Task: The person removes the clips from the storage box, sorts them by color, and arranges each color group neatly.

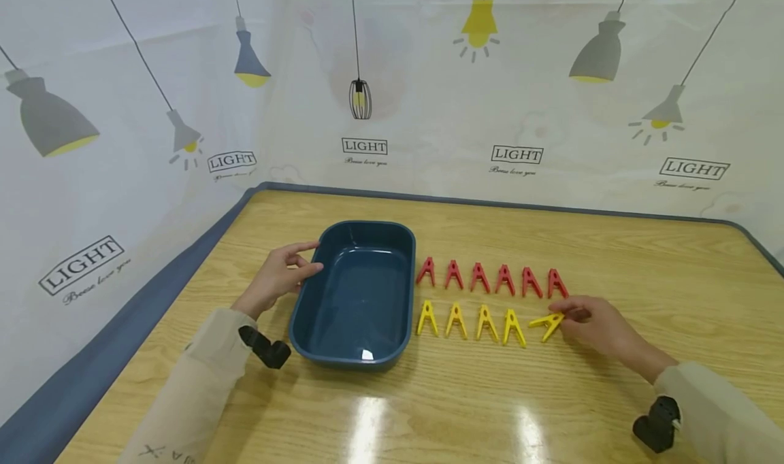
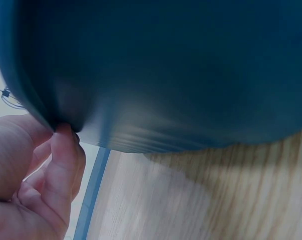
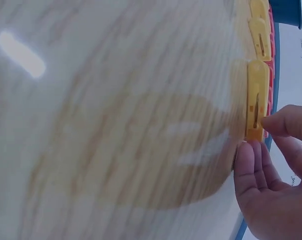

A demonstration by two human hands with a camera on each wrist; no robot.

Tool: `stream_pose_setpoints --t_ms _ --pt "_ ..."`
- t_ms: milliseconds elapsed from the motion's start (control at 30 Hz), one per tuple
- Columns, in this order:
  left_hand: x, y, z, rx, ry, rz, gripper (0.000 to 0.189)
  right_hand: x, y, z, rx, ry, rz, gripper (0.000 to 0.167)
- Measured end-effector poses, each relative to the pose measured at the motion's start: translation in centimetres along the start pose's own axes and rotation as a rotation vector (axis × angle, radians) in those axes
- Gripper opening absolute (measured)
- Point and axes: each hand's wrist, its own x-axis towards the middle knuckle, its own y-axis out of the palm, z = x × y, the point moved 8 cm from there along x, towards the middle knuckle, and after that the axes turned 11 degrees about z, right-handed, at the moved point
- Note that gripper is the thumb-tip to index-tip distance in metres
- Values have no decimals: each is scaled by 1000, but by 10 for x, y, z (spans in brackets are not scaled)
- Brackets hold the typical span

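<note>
My left hand (image 1: 277, 277) is at the left side of a dark blue plastic basin (image 1: 409, 328), its thumb over the rim. In the left wrist view, the fingers (image 2: 64, 165) pinch the basin's wall. At the right end of a row of yellow clothespins, my right hand (image 1: 597, 324) pinches the last yellow clothespin (image 1: 549, 324) by its closed end. This clothespin lies turned, its legs pointing left and down toward me. In the right wrist view, thumb and fingertips (image 3: 246, 156) meet at the end of the yellow clothespin (image 3: 257, 95), low over the table.
Several red clothespins (image 1: 478, 277) form a row behind the other yellow ones (image 1: 455, 321), right of the basin. All rest on a wood-grain table (image 1: 465, 396) with a blue edge. A white printed cloth (image 1: 429, 110) hangs behind and to the left.
</note>
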Motion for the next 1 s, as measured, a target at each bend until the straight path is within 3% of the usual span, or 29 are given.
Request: stream_pose_setpoints --t_ms 200,500,767,1000 --pt "-2 0 -2 17 1 -1 53 -8 0 -1 69 61 -56 34" --pt "-3 1 -5 22 7 1 53 -14 8 -2 78 132 -114 50" --pt "-2 0 -2 23 0 -2 52 -9 8 -2 71 130 -128 48" --pt "-2 -1 -1 26 -2 -11 51 -7 9 3 24 101 -120 38"
